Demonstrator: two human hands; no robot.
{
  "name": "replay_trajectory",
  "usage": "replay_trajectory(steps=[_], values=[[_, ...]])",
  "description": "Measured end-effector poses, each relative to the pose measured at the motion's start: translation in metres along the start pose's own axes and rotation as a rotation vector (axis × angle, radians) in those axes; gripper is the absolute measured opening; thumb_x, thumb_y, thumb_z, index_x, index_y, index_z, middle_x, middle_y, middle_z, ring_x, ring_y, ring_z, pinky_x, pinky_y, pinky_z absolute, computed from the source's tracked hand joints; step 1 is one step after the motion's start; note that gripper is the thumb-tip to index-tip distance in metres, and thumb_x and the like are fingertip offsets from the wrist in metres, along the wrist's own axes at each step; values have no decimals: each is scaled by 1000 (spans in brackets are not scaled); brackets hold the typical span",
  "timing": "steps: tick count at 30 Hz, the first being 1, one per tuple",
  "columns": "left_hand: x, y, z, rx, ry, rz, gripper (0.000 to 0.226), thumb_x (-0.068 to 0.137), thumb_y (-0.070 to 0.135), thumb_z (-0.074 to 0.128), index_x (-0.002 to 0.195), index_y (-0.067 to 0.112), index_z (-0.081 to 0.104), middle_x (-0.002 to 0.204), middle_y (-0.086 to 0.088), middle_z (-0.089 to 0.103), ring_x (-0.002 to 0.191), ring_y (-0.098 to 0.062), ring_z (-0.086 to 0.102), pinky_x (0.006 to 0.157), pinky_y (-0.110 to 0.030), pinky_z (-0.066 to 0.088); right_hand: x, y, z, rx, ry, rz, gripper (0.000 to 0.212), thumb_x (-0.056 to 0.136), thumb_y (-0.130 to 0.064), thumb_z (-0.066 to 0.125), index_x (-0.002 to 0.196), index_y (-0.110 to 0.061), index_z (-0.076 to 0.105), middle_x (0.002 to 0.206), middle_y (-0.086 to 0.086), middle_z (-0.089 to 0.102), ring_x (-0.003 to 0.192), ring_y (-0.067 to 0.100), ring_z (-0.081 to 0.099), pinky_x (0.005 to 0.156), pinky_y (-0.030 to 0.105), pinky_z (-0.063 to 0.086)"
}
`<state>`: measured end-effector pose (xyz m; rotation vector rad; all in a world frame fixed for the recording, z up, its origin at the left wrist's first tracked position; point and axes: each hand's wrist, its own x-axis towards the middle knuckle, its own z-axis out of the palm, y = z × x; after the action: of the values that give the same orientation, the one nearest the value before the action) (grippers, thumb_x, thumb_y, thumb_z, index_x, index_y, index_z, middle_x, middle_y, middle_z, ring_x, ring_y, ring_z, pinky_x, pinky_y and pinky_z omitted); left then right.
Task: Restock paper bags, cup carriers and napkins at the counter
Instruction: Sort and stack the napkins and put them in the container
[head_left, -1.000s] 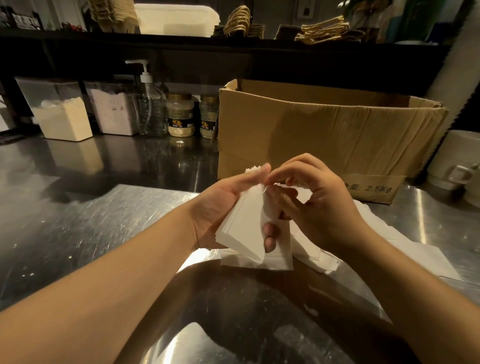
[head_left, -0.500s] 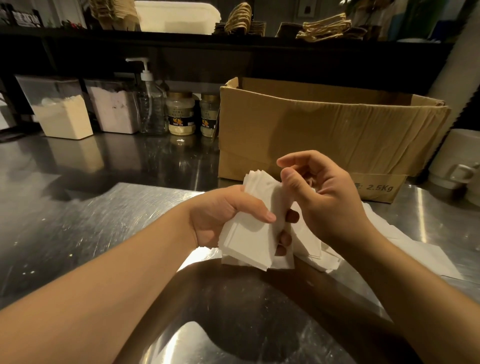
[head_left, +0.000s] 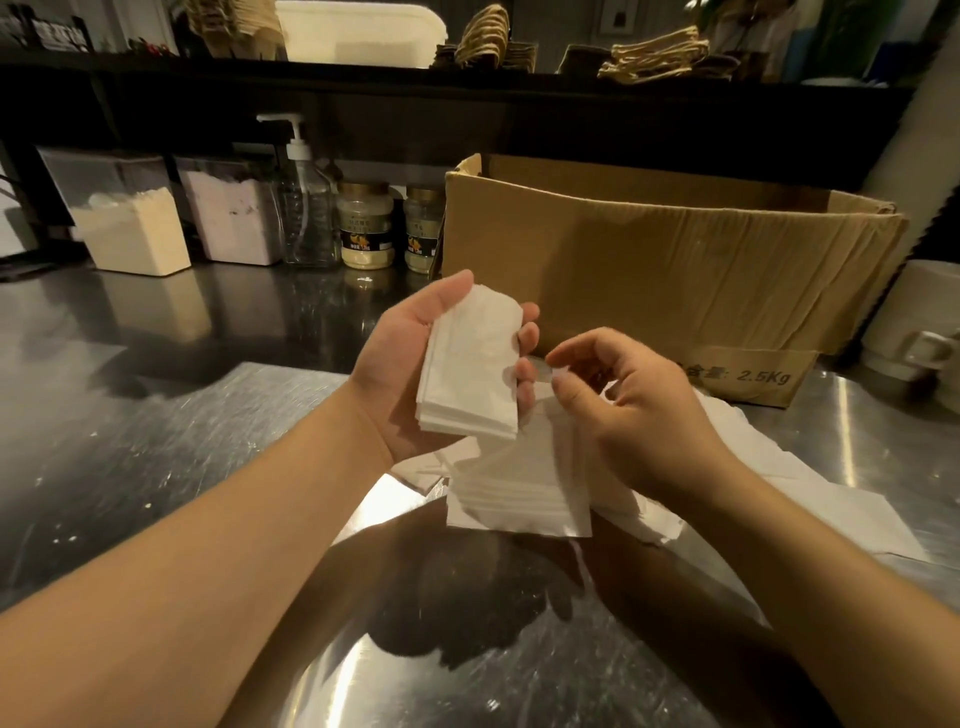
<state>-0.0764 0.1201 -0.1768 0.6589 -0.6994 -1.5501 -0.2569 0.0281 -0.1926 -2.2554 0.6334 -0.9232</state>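
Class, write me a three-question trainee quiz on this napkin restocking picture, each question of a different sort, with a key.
1. True or false: the left hand holds a napkin stack.
2. Multiple choice: the cardboard box stands (A) behind the hands, (B) on the upper shelf, (C) left of the pump bottle.
3. Fill in: the right hand hovers over more napkins lying on the steel ____.

Key: 1 true; 2 A; 3 counter.
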Motion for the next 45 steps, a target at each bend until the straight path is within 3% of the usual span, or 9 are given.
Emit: replay_trajectory(steps=[3, 6, 11, 16, 21, 26, 34, 40, 45], values=[[-1, 4, -2, -37, 19, 35, 62, 95, 57, 46, 139, 14, 50, 103, -6, 62, 83, -17, 56, 78, -32, 51, 0, 1, 3, -226, -96, -56, 9, 91, -41, 65, 100, -43, 61, 96, -23, 55, 97, 5, 50, 88, 38, 52], [-2, 6, -3, -72, 19, 53, 62, 94, 58, 48, 138, 14, 50, 103, -5, 62, 82, -17, 56, 76, -31, 51, -3, -2, 5, -361, -189, -77, 15, 89, -48, 69, 102, -47, 62, 103, -29, 48, 109, 2, 37, 109, 47, 35], [-2, 7, -5, -79, 8, 70, 63, 92, 57, 50, 139, 15, 49, 103, -5, 63, 82, -15, 56, 77, -31, 52, -5, -9, 12, -547, -310, -191, 35, 85, -57, 69, 118, -44, 67, 132, -25, 53, 126, 6, 37, 106, 30, 16], [-1, 7, -6, -66, -3, 65, 64, 90, 57, 50, 139, 16, 49, 102, -4, 63, 80, -16, 57, 76, -30, 53, -2, -15, 19, -553, -408, -175, 45, 92, -47, 67, 136, -38, 61, 145, -18, 52, 134, 12, 40, 119, 33, 25], [-1, 7, -6, -87, -11, 70, 64, 88, 55, 53, 138, 15, 49, 102, -5, 63, 80, -16, 58, 75, -31, 53, -1, -13, 27, -521, -437, -166, 43, 95, -42, 66, 138, -41, 59, 141, -15, 57, 125, 13, 53, 109, 29, 43], [-1, 7, -6, -102, -5, 67, 64, 86, 55, 55, 137, 15, 51, 101, -5, 63, 79, -16, 57, 73, -30, 54, -3, -13, 33, -562, -328, -247, 35, 98, -43, 60, 133, -44, 63, 142, -15, 58, 129, 15, 47, 114, 34, 33], [-2, 8, -7, -116, 11, 75, 62, 91, 57, 51, 136, 15, 51, 102, -5, 64, 81, -16, 57, 74, -31, 55, 1, 2, 31, -526, -187, -379, 18, 93, -30, 71, 108, -36, 77, 110, -14, 72, 101, 12, 54, 92, 34, 32], [-2, 9, -8, -160, 26, 83, 60, 93, 57, 51, 135, 13, 52, 100, -6, 64, 80, -17, 57, 73, -31, 53, 1, 6, 14, -342, -138, -334, 13, 89, -30, 64, 100, -35, 70, 102, -22, 65, 99, 5, 53, 94, 41, 43], [-3, 9, -6, -148, 36, 83, 61, 84, 50, 60, 131, 12, 53, 100, -6, 62, 80, -17, 55, 73, -30, 51, -2, -1, 6, -112, -66, -274, 15, 84, -30, 57, 96, -34, 66, 93, -25, 61, 95, 1, 57, 80, 17, 46]])
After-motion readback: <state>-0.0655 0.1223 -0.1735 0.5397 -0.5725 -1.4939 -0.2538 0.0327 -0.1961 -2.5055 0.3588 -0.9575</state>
